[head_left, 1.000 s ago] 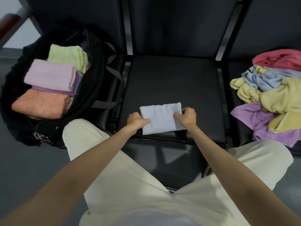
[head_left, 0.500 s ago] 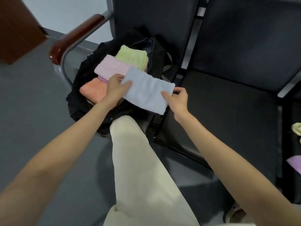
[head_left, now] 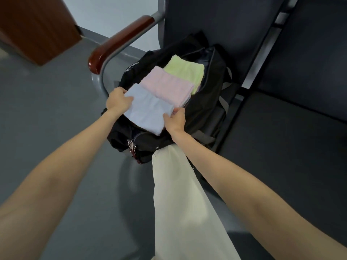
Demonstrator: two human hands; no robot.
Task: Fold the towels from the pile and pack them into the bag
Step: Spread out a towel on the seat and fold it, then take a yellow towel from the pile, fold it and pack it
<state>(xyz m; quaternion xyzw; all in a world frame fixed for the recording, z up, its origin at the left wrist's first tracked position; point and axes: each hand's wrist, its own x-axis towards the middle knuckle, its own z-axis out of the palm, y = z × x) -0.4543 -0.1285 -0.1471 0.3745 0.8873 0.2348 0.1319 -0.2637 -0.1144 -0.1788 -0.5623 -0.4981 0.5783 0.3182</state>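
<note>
Three folded towels now in bag (head_left: 204, 113), blue towel (head_left: 148, 111) gripped at either end by left hand (head_left: 118, 100) and right hand (head_left: 174, 121); unfolded pile out of view

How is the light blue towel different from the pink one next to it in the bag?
The light blue towel is gripped at both ends, by the left hand and right hand; the pink towel lies untouched. The blue one sits nearest the person, overlapping the pink one's edge. Both are folded flat in the black bag.

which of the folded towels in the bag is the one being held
The light blue towel, nearest the person, gripped by the left hand and right hand. The pink towel and green towel lie untouched.
</note>
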